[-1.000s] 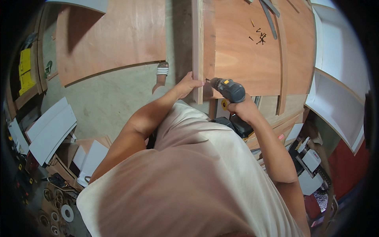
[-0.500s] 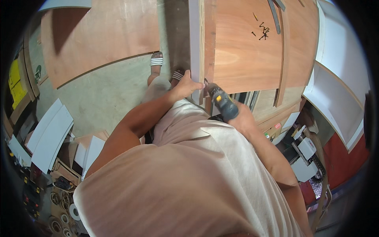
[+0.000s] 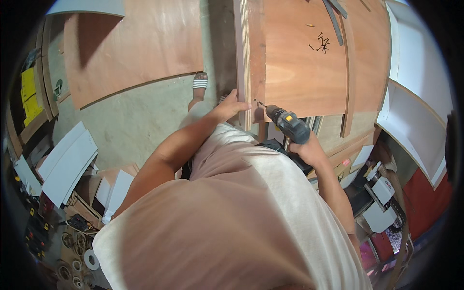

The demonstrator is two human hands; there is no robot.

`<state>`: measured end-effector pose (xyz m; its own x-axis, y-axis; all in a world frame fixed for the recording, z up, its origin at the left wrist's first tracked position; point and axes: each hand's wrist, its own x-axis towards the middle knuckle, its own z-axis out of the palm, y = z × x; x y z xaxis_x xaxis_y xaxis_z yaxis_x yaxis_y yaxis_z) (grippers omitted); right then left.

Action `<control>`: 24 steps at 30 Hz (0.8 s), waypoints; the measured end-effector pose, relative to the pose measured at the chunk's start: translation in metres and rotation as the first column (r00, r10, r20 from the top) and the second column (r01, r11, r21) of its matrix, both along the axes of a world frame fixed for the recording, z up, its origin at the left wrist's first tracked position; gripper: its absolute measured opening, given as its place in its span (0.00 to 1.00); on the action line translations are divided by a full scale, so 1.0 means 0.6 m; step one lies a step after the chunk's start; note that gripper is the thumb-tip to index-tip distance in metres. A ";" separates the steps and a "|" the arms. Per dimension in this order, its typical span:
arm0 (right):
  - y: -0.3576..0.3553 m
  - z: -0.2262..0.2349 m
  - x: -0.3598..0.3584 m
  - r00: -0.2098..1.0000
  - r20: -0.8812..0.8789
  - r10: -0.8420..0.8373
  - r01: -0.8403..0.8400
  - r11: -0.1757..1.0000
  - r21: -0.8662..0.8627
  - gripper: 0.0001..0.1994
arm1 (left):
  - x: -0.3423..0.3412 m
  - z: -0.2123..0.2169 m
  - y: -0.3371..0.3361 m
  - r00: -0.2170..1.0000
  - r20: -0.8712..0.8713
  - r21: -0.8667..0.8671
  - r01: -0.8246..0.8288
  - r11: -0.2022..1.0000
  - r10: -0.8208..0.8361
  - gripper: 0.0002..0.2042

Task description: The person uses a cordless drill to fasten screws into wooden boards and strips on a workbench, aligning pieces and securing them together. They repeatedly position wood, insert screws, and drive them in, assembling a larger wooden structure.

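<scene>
My left hand (image 3: 229, 107) is wrapped round the near end of a plywood panel (image 3: 245, 53) standing on edge, its thumb over the layered edge. In my right hand (image 3: 309, 151) is a dark cordless drill (image 3: 293, 126) with a yellow-orange mark. The drill points up and left, and its thin bit ends just right of the panel, above a flat wooden board (image 3: 299, 87). Whether the bit touches the wood I cannot tell. Farther back on that board lie several dark screws (image 3: 324, 44) and a small yellowish pencil-like stick (image 3: 310, 25).
A wooden strip (image 3: 348, 82) and grey metal bars (image 3: 333, 21) lie on the board's right side. White open cabinet boxes (image 3: 411, 116) stand at the right. Another wood sheet (image 3: 140, 53) is at the far left. Pale curved panels (image 3: 67, 164) and tape rolls (image 3: 77, 266) sit at the lower left.
The drill has drawn back to the right and toward me, away from the panel's edge. My left hand stays on the panel. The whole view has shifted slightly.
</scene>
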<state>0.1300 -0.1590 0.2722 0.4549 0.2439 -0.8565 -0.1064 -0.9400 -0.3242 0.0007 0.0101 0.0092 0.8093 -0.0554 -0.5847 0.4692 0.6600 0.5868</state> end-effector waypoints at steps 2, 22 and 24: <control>-0.042 0.004 0.004 0.997 -0.007 -0.079 0.079 0.991 0.105 0.16 | -0.002 0.025 0.009 0.999 -0.030 0.161 -0.011 0.987 0.016 0.40; -0.268 -0.093 0.043 0.805 0.207 -0.557 0.094 0.463 0.881 0.23 | 0.038 0.052 -0.058 0.937 -0.219 0.654 -0.066 0.753 0.273 0.50; -0.243 -0.187 0.079 0.621 0.377 -0.687 -0.024 0.464 0.885 0.21 | 0.024 0.058 -0.073 0.956 -0.192 0.588 -0.068 0.806 0.221 0.46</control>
